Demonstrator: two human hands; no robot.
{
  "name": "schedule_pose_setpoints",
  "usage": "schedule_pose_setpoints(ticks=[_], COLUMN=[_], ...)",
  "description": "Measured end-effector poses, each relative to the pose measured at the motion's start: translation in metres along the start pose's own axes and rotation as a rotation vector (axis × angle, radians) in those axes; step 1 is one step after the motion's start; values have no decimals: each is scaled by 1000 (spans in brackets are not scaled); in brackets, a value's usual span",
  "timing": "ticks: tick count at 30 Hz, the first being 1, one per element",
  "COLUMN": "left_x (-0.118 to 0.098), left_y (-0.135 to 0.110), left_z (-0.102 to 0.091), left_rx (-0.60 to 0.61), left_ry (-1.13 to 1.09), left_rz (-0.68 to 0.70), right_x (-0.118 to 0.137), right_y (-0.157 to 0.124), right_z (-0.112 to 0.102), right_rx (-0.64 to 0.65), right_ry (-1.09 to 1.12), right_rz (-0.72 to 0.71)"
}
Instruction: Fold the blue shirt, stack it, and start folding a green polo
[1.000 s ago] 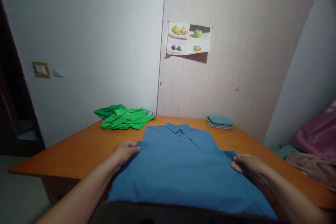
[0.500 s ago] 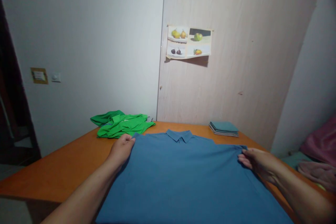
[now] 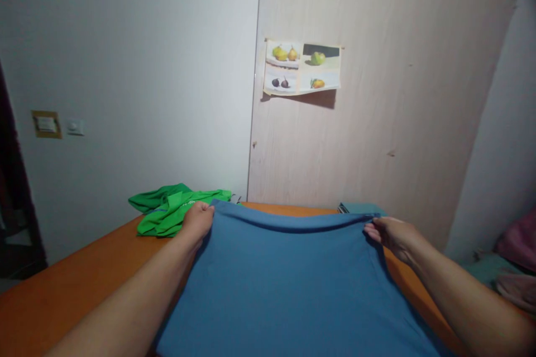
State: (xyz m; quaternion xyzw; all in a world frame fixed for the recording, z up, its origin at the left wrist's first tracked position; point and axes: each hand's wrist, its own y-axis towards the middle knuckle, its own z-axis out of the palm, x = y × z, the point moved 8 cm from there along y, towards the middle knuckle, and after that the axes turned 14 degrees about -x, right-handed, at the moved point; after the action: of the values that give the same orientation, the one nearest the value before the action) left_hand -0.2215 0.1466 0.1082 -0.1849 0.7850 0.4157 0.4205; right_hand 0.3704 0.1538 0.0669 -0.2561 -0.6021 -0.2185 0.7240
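A blue collared shirt stretches between my two hands, its lower part running out of view at the bottom. My left hand pinches its upper left corner, close to the green clothes. At the upper right corner, my right hand grips the cloth between thumb and fingers. The top edge sags a little and is folded over between the hands. The collar is hidden from view now.
Crumpled green clothes lie on the orange table at the back left. A folded teal stack sits at the back right, partly behind the shirt. Pink and teal fabric lies beyond the table's right side. A wall stands behind.
Both hands have lifted the shirt's top edge slightly and come a little closer together. The collar has dropped out of sight, and the shirt now covers part of the folded stack.
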Motion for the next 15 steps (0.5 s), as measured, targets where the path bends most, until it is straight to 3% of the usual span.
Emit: schedule_pose_setpoints(ticks=[6, 11, 15], left_x=[8, 39, 60], left_y=[14, 2, -12], left_z=[32, 64, 83], left_rx=[-32, 0, 58], left_ry=[50, 136, 168], left_rz=[-12, -34, -35], right_x=[-10, -56, -91], right_y=[31, 40, 39], right_z=[23, 34, 39], right_rx=[-43, -55, 25], right_ry=[2, -39, -54], right_rz=[-3, 60, 100])
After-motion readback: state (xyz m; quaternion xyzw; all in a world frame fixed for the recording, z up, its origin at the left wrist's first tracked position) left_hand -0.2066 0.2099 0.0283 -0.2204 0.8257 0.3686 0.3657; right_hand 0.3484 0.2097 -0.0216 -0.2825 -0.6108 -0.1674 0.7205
